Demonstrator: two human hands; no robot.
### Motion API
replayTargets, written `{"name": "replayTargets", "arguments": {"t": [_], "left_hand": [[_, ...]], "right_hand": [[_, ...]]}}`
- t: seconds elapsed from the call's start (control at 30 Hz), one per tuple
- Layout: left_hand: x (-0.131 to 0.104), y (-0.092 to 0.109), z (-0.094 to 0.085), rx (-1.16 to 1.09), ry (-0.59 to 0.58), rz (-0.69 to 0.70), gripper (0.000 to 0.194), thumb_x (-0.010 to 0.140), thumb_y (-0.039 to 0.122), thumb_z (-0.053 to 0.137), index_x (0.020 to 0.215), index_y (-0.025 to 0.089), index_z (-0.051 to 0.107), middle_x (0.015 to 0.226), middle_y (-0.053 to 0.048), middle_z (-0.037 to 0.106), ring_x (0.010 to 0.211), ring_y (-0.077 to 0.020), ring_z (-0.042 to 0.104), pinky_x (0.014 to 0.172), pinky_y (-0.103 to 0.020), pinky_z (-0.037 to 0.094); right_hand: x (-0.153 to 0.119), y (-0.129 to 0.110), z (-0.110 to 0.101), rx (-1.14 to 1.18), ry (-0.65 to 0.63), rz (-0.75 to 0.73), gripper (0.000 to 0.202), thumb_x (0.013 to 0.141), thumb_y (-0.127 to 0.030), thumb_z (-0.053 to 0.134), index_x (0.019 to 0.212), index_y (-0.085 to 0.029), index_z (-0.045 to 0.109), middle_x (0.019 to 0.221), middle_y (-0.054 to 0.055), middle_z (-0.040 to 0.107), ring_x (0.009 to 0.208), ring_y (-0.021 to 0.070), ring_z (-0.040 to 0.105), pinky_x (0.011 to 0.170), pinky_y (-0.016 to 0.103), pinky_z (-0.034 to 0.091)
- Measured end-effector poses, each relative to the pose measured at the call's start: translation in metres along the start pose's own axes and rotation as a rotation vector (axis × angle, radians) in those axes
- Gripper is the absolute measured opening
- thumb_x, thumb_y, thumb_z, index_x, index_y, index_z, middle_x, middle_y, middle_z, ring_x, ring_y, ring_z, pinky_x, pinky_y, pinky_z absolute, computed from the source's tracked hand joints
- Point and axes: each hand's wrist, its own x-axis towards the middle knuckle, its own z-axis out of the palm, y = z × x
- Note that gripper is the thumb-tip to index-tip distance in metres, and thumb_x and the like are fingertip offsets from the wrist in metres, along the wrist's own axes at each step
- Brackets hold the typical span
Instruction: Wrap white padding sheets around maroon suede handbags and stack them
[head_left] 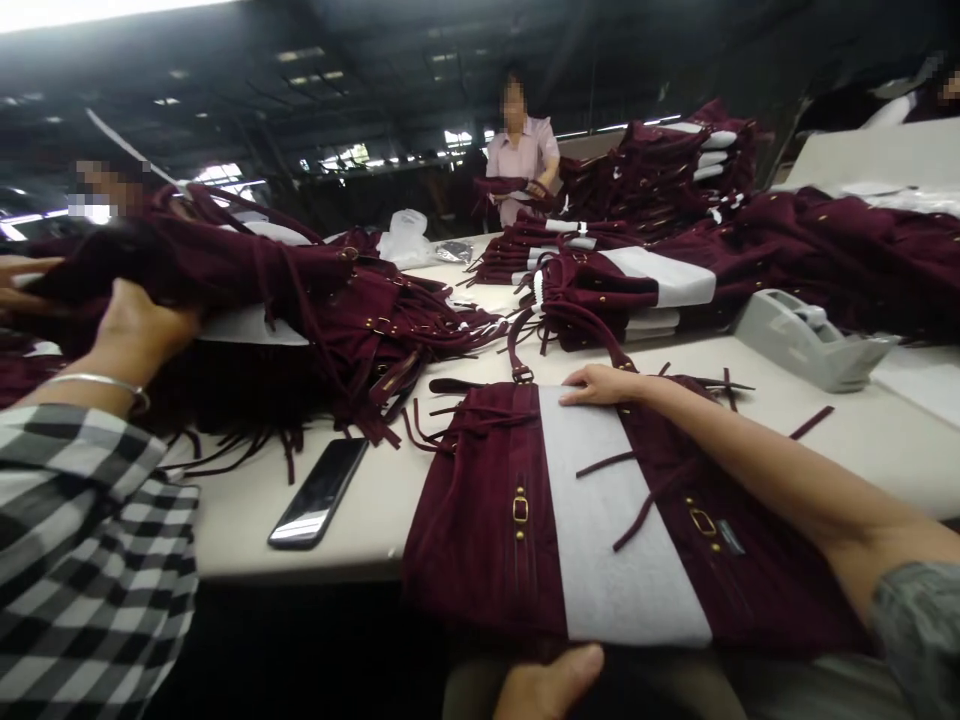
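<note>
A burgundy handbag [487,520] with brass buckles, fringe strips and a white paper band [600,560] lies in front of me, its lower part past the table edge. My right hand [600,385] grips its top edge at the band, beside the raised handles. At the bottom of the view, my left hand [551,685] is by the bag's lower edge, thumb outstretched. Its other fingers are hidden, so its hold is unclear. A black phone [319,495] rests on the table left of the bag.
At left, a co-worker's checkered sleeve [90,540] and hand [142,325] reach into piled burgundy bags [337,310]. A grey tape dispenser [806,340] stands at right. More bags [667,180] are stacked behind, near another person [521,150] holding one. White plastic [405,238] lies farther back.
</note>
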Motion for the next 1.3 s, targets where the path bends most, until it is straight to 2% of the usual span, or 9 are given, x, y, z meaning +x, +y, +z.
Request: {"name": "replayTargets", "arguments": {"t": [0.17, 0.3, 0.47, 0.6, 0.73, 0.87, 1.03, 1.13, 1.3], "left_hand": [[0.002, -0.017, 0.010, -0.248, -0.208, -0.187, 0.041, 0.092, 0.053, 0.055, 0.102, 0.014, 0.066, 0.102, -0.009, 0.071, 0.102, -0.0204, 0.065, 0.091, -0.043, 0.050], [0.005, -0.035, 0.021, -0.451, -0.318, -0.365, 0.037, 0.085, 0.047, 0.066, 0.104, 0.015, 0.072, 0.109, -0.012, 0.071, 0.112, -0.0299, 0.062, 0.104, -0.048, 0.045], [0.018, -0.052, 0.046, -0.872, -0.159, -0.537, 0.029, 0.079, 0.025, 0.074, 0.102, 0.009, 0.072, 0.110, -0.012, 0.072, 0.110, -0.0245, 0.064, 0.105, -0.037, 0.047], [0.021, -0.055, 0.048, -0.760, -0.115, -0.498, 0.039, 0.087, 0.040, 0.067, 0.112, 0.010, 0.068, 0.114, -0.013, 0.070, 0.107, -0.0248, 0.066, 0.094, -0.036, 0.054], [0.010, -0.043, 0.020, -0.309, -0.454, -0.529, 0.055, 0.092, 0.053, 0.052, 0.101, 0.003, 0.070, 0.090, -0.020, 0.074, 0.078, -0.0234, 0.072, 0.071, -0.030, 0.057], [0.004, -0.012, -0.011, 0.323, -0.501, 0.013, 0.032, 0.093, 0.041, 0.055, 0.099, 0.013, 0.071, 0.082, -0.011, 0.074, 0.071, -0.0194, 0.070, 0.066, -0.028, 0.056], [0.041, 0.026, -0.025, 1.030, -0.401, 1.010, 0.048, 0.092, 0.032, 0.060, 0.136, 0.016, 0.051, 0.142, -0.015, 0.052, 0.137, -0.0317, 0.042, 0.113, -0.052, 0.037], [0.069, 0.034, -0.030, 1.341, -0.443, 1.104, 0.074, 0.088, 0.045, 0.063, 0.149, 0.015, 0.033, 0.154, -0.016, 0.034, 0.145, -0.0328, 0.024, 0.118, -0.055, 0.029], [0.087, 0.014, -0.040, 1.494, -0.556, 0.971, 0.076, 0.088, 0.057, 0.057, 0.149, 0.019, 0.033, 0.155, -0.017, 0.031, 0.144, -0.0337, 0.027, 0.113, -0.055, 0.036]], "right_hand": [[-0.001, -0.004, 0.002, 0.076, 0.034, 0.083, 0.060, 0.070, -0.075, 0.062, 0.081, -0.017, 0.069, 0.071, 0.002, 0.063, 0.065, 0.0179, 0.054, 0.058, 0.029, 0.036], [-0.003, -0.005, -0.013, 0.307, 0.090, 0.152, 0.061, 0.061, -0.076, 0.069, 0.074, -0.017, 0.067, 0.061, 0.000, 0.055, 0.052, 0.0117, 0.041, 0.051, 0.028, 0.027], [0.014, 0.010, -0.011, 0.276, 0.218, 0.195, 0.063, 0.063, -0.081, 0.064, 0.056, -0.019, 0.053, 0.052, -0.003, 0.040, 0.051, 0.0100, 0.033, 0.052, 0.029, 0.022], [0.028, 0.025, 0.013, 0.054, 0.266, 0.231, 0.067, 0.072, -0.082, 0.052, 0.050, -0.020, 0.044, 0.050, -0.002, 0.036, 0.054, 0.0118, 0.036, 0.055, 0.029, 0.025], [0.035, 0.032, 0.020, -0.037, 0.283, 0.257, 0.066, 0.082, -0.078, 0.042, 0.056, -0.019, 0.054, 0.052, 0.001, 0.045, 0.057, 0.0149, 0.044, 0.057, 0.030, 0.027], [0.039, 0.029, 0.019, -0.079, 0.254, 0.316, 0.064, 0.089, -0.070, 0.039, 0.062, -0.017, 0.062, 0.059, 0.006, 0.055, 0.062, 0.0186, 0.052, 0.059, 0.031, 0.030], [0.034, 0.015, 0.013, -0.114, 0.296, 0.313, 0.059, 0.095, -0.059, 0.037, 0.075, -0.014, 0.070, 0.078, 0.013, 0.067, 0.078, 0.0249, 0.061, 0.067, 0.031, 0.037], [0.017, 0.007, 0.000, -0.169, 0.345, 0.257, 0.051, 0.097, -0.052, 0.036, 0.091, -0.016, 0.072, 0.097, 0.014, 0.070, 0.094, 0.0277, 0.062, 0.079, 0.032, 0.040], [-0.042, 0.006, -0.001, -0.174, 0.384, -0.030, 0.057, 0.100, -0.052, 0.024, 0.128, -0.020, 0.063, 0.133, 0.009, 0.060, 0.126, 0.0252, 0.051, 0.107, 0.036, 0.034]]}}
